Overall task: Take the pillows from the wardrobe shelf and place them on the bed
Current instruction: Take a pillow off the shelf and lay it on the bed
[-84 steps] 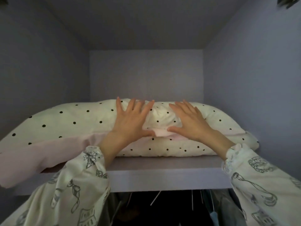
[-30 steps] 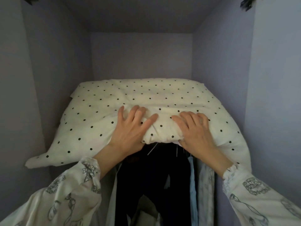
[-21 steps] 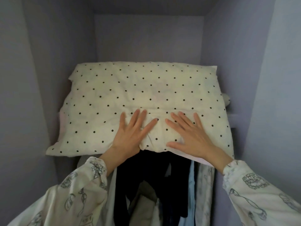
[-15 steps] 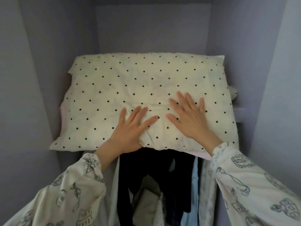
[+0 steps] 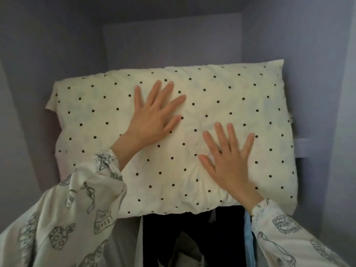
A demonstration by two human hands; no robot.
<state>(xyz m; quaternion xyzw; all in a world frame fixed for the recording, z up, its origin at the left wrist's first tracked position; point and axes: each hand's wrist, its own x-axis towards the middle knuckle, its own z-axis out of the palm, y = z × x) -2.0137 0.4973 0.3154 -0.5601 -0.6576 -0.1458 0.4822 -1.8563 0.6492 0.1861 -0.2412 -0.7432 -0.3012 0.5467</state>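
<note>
Cream black-dotted fabric pillow half off the lilac wardrobe shelf, overhanging dark hanging clothes. Left hand and right hand flat on top, fingers spread, no grip closed. Best hooked under the front edge, then drawn out level.

I'm looking into a home wardrobe, so this is a bedroom or dressing corner of a house. Plain lilac-grey panels box in a shelf that carries a cream pillow with black dots, and dark and pale blue clothes hang beneath it. My sleeves are printed nightwear fabric.
</note>
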